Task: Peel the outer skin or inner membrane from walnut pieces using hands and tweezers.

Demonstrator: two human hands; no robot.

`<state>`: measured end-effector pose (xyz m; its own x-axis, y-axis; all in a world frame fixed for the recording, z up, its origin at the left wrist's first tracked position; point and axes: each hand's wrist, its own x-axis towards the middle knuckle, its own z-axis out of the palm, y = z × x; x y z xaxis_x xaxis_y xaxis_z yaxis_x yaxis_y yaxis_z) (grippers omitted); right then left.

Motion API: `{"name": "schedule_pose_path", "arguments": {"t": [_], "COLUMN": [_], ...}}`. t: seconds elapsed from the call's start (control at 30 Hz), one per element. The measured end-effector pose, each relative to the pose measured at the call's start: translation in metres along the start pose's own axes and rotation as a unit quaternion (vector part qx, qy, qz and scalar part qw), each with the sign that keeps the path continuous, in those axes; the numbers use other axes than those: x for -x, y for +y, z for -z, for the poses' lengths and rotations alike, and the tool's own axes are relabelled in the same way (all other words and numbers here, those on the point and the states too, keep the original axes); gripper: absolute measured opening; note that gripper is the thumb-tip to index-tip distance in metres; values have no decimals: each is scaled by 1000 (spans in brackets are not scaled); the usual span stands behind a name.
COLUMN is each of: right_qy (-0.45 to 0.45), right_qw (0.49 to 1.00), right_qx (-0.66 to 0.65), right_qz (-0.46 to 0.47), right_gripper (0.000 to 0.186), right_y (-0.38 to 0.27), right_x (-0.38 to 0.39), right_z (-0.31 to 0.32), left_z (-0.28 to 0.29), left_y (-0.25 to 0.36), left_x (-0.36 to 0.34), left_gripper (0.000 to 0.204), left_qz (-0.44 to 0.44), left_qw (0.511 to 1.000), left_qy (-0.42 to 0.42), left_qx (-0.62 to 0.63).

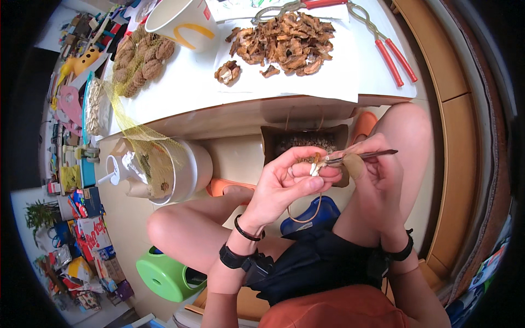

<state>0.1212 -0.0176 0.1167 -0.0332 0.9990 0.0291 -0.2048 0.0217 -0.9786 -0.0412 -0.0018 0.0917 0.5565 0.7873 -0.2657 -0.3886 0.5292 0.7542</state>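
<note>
One white-and-brown nut piece (315, 167) is out past the table's (188, 79) near edge, above a brown paper bag (270, 145), with the left hand (290, 186) pinching it in its fingertips. The right hand (377, 175) is closed around a thin dark pick (378, 154), tip right up at the nut. Meanwhile a messy brown heap (290, 44) sits on white paper (333, 87), with red-handled pliers (389, 63) by the near right corner, netted walnuts (145, 60) toward the left edge.

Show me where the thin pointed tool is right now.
In the head view, the thin pointed tool is right of centre, in the right hand, next to the walnut piece in the left hand.
</note>
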Motion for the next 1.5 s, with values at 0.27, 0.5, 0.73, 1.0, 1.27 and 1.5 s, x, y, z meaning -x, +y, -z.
{"name": "schedule_pose_path", "arguments": {"t": [0.27,0.5,0.73,1.0,1.27,1.5], "right_qy": [9,4,-8,-9,-14,-76], "right_qw": [1000,998,980,985,985,951], "right_qx": [18,64,155,119,156,271], "right_qz": [-6,28,124,123,69,127], "right_gripper": [5,7,9,6,7,10], "right_y": [-5,-7,-2,-4,-8,-23], "right_x": [-2,-3,0,-5,-8,-13], "right_z": [7,4,-5,-8,-5,-7], "left_z": [-2,1,1,-2,4,4], "left_y": [4,0,-1,3,2,15], "left_x": [4,5,5,5,2,10], "left_gripper": [36,34,30,28,30,32], "left_qz": [-8,-43,-64,-82,-69,1], "left_qw": [998,997,997,996,997,998], "left_qy": [-27,-47,-28,12,-8,21], "left_qx": [48,33,30,-18,-40,-59]}}
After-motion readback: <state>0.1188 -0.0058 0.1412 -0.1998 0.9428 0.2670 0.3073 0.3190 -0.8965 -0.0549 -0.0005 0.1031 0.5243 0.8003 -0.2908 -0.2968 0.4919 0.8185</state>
